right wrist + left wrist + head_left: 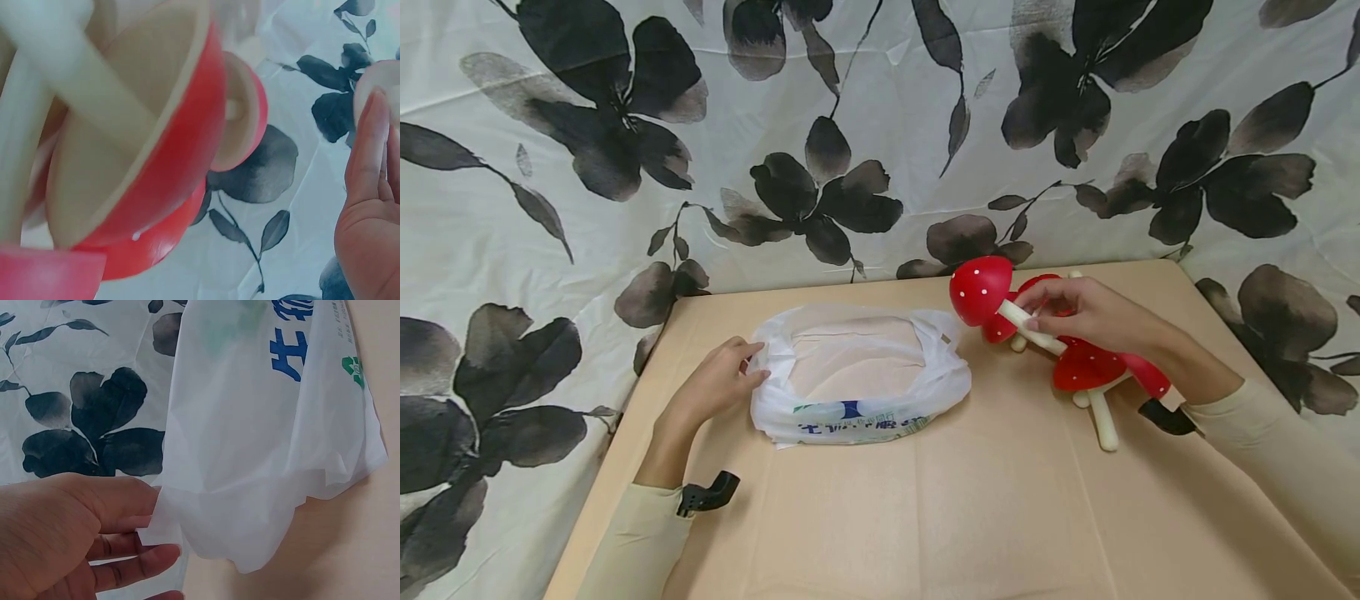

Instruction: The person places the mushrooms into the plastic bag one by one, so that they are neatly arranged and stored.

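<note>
A white sheet (917,225) printed with dark grey flowers hung behind and spread beside the tan tabletop (880,517), where I watched a person in cream sleeves (640,533) working with both hands. On the tabletop a white plastic bag (771,404) with blue and green lettering sat low, its mouth facing up, between the left hand and a cluster of toy mushrooms (1086,367). These had red caps, some dotted white, and pale stems; they overlapped so much that I couldn't fairly count them. The right hand (1090,312) was over the cluster, thumb and fingers pinching the stem of one white-dotted mushroom (985,292), whose cap pointed toward the bag, just beyond its right far corner. The left hand (722,383) pinched the bag's left edge between thumb and forefinger, the other fingers loosely bent. A small black wrist device (707,493) stuck out near the left cuff.
</note>
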The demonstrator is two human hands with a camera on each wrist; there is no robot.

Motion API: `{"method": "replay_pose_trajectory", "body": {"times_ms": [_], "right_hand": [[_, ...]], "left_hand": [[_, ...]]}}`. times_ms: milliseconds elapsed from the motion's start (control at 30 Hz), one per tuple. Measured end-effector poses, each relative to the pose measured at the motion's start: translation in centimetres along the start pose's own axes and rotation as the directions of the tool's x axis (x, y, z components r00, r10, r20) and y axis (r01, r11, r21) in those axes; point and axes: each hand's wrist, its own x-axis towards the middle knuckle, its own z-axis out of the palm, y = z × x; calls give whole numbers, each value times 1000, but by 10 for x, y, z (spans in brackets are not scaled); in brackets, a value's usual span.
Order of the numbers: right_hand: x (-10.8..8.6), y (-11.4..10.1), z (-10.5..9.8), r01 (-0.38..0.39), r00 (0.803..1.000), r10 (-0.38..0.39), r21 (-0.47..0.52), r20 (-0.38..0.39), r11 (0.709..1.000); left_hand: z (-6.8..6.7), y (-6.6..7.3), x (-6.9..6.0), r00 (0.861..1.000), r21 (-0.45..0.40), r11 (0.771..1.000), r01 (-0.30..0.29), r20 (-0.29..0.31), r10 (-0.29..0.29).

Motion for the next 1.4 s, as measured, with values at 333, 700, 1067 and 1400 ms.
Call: {"method": "replay_pose_trajectory", "body": {"times_ms": [333, 700, 1067, 1400], "right_hand": [[3, -3, 7, 106, 994, -102, 142, -33, 984], [8, -13, 14, 126, 991, -130, 176, 10, 976], [22, -25, 19, 111, 988, -132, 218, 81, 970], [33, -43, 21, 9, 987, -48, 253, 152, 968]], "left_hand": [[-1, -1, 1, 997, -18, 998, -63, -37, 62], [-1, -3, -1, 999, -13, 999, -43, 20, 43], [-7, 1, -2, 999, -6, 999, -38, 1, 38], [-10, 1, -2, 999, -4, 999, -44, 9, 44]]}}
